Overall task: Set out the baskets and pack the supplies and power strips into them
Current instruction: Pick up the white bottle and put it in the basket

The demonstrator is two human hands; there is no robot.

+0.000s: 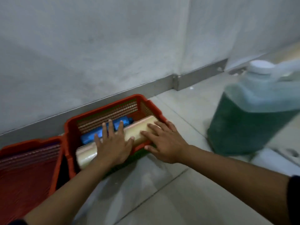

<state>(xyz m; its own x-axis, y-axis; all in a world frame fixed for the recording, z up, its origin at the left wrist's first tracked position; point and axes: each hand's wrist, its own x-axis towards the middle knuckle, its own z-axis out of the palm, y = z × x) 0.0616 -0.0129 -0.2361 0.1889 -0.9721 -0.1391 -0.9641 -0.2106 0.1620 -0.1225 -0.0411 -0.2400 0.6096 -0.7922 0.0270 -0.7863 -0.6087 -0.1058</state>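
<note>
A red mesh basket [103, 109] stands on the floor against the wall. A long cream roll wrapped in clear film [137, 133] lies along its near side, its ends sticking past the rim. Behind the roll, a blue object [87, 137] lies inside the basket. My left hand [112, 143] rests flat on the middle of the roll, fingers spread. My right hand [164, 143] presses on the roll's right part, its thumb by the basket's near rim. A second red basket [30, 143] sits to the left, partly cut off.
A large clear jug [253, 111] of dark green liquid with a white cap stands on the floor at the right, blurred. A grey wall with a metal skirting [146, 85] runs behind the baskets. Pale floor tiles lie in front.
</note>
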